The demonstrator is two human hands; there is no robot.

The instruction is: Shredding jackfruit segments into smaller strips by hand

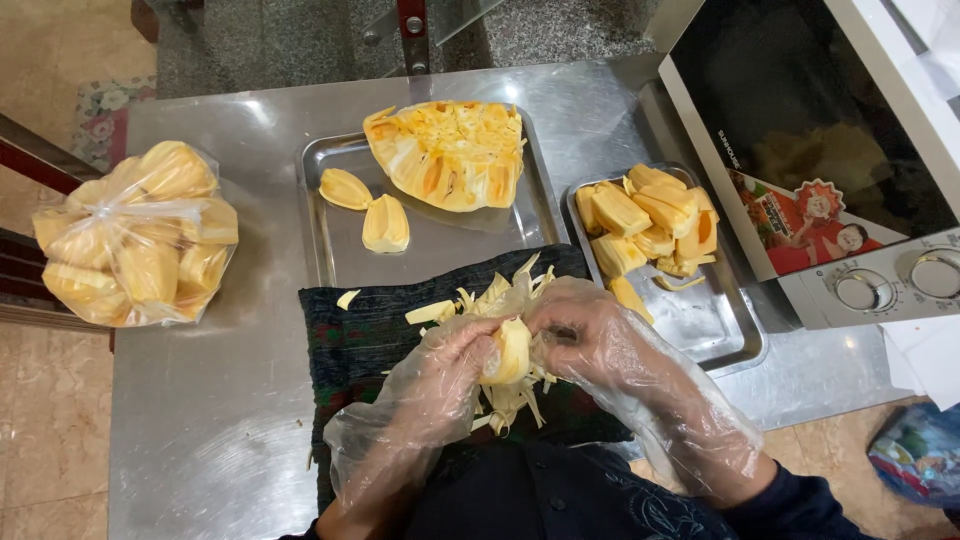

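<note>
Left hand: your left hand [455, 372], in a loose clear plastic glove, grips a jackfruit bulb [511, 352] from the left, fingers wrapped tight around it.
Right hand: your right hand [585, 335], gloved the same way, pinches the pale stringy fibres [505, 400] clinging to the same bulb from the right.
Bulb: it sits between both hands, just above a dark cloth [365, 335] at the table's near edge, with fibres hanging below it.
Scraps: more pale strips [470, 298] lie on the cloth just beyond your hands.
Centre tray: a steel tray [330, 240] holds a cut jackfruit chunk [450, 155] and two peeled bulbs [365, 205] beside it.
Right tray: a smaller steel tray [715, 330] carries a heap of cleaned yellow bulbs [650, 220], piled at its far end.
Bag: a tied clear plastic bag of bulbs [135, 235] rests on the steel table [210, 420], well apart to your left.
Oven: a white microwave oven [850, 160] stands on the right.
</note>
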